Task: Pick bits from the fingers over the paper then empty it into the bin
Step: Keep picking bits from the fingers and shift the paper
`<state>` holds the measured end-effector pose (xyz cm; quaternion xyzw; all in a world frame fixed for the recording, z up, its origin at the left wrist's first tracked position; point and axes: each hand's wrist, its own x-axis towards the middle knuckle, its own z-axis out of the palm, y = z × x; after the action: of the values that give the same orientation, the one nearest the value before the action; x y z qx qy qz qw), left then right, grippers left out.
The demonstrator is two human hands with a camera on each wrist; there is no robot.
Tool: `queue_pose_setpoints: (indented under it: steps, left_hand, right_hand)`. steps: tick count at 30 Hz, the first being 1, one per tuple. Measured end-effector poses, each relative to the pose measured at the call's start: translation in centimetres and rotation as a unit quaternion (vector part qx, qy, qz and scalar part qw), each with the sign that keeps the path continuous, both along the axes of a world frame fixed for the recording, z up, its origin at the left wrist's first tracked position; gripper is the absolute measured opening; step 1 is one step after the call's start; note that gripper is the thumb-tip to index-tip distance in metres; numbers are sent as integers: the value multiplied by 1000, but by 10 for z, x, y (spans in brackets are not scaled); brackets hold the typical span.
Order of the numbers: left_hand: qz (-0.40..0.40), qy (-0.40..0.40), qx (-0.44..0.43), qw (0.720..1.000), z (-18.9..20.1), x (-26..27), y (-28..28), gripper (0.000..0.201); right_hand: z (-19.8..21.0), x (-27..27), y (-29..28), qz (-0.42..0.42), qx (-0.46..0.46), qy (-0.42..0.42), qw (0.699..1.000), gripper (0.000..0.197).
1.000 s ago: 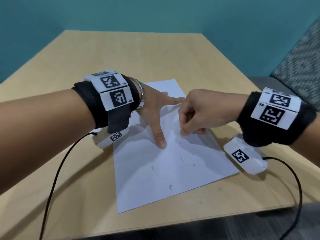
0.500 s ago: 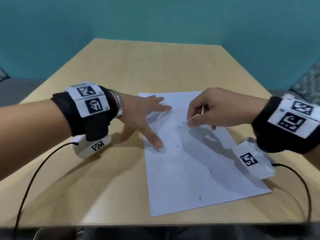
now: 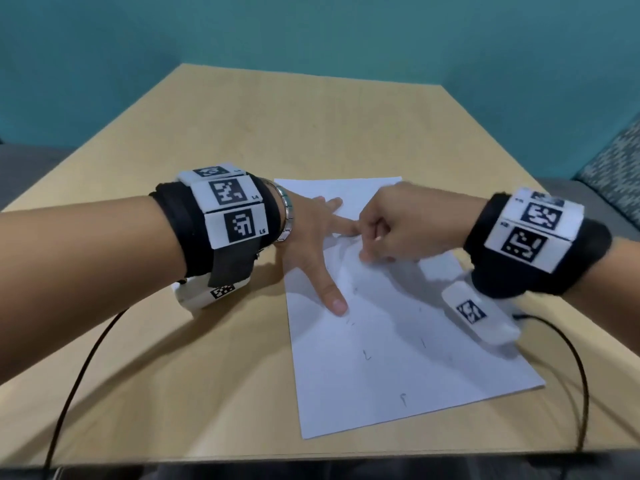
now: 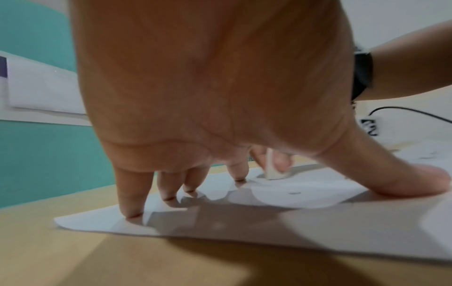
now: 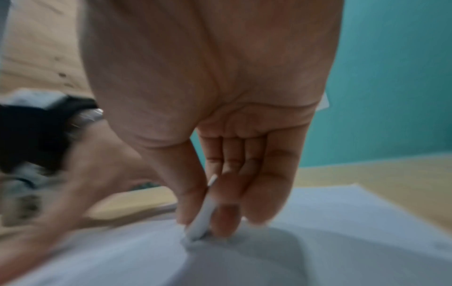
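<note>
A white sheet of paper (image 3: 381, 358) lies on the wooden table (image 3: 207, 358), with a few small dark bits (image 3: 366, 355) scattered on it. My left hand (image 3: 329, 258) rests spread on the sheet's upper left, its straight fingertips (image 4: 132, 211) pressing the paper down. My right hand (image 3: 374, 244) is curled right beside the left forefinger. Its thumb and forefinger pinch a small flat white piece (image 5: 201, 218) whose lower end touches the paper (image 5: 342, 232). The same white piece (image 4: 274, 168) shows past the left fingers in the left wrist view.
Black cables (image 3: 79, 368) trail from both wrist units toward the table's near edge. Teal walls (image 3: 311, 29) close off the far side. A patterned cushion (image 3: 613, 161) sits at the right. No bin is in view.
Half a second ago my right hand hung apart from the left, above the sheet. It has come back down to the left forefinger. The left hand stays spread on the paper.
</note>
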<state>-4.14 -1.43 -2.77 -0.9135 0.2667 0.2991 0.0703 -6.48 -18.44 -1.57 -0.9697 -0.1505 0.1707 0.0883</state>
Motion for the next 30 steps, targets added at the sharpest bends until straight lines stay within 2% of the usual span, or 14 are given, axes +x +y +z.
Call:
queue_pose_setpoints:
  steps: [3,6,10,11,14,17,18,19,22,25,26,27,30]
  left_hand:
    - [0,-6,14,1000,-1,0,-3,128]
    - [-3,-11,9,1000,-2,2,-1,123]
    - [-4,-8,10,1000,0,1,-4,127]
    - [-7,-6,10,1000,0,0,-4,123]
    - [-1,-7,-13,1000,4,-3,-3,92]
    - [-4,-12,28,1000,4,-3,-7,125]
    - [-6,-15,33,999,4,-3,-7,128]
    - [-6,-14,34,999,4,-3,-7,124]
    - [-6,-15,7,1000,9,-6,-7,90]
    - [-11,-27,56,998,8,-5,-12,123]
    - [-16,-36,66,997,8,-5,-14,128]
    - [-21,-39,65,997,8,-5,-14,125]
    - [-21,-30,24,999,11,-7,-13,91]
  right_hand:
    - [-1,4,0,-15,16,-38,999,17]
    - [-4,-5,9,27,15,16,999,16]
    - [1,5,2,-37,38,-12,999,13]
    - [-2,3,4,-28,44,-20,998,13]
    - [-4,-8,14,19,25,16,999,15]
    - [1,4,4,-41,34,4,999,15]
    - [0,6,2,-45,41,-13,998,15]
    - [-2,4,4,-31,47,-19,998,15]
    - [-6,-10,13,22,44,33,998,15]
    - [1,3,2,-30,40,0,999,15]
    - [0,5,1,-28,41,-22,999,13]
    - [-2,2,4,-11,43,-26,999,13]
    - [-6,-13,13,41,35,34,998,17]
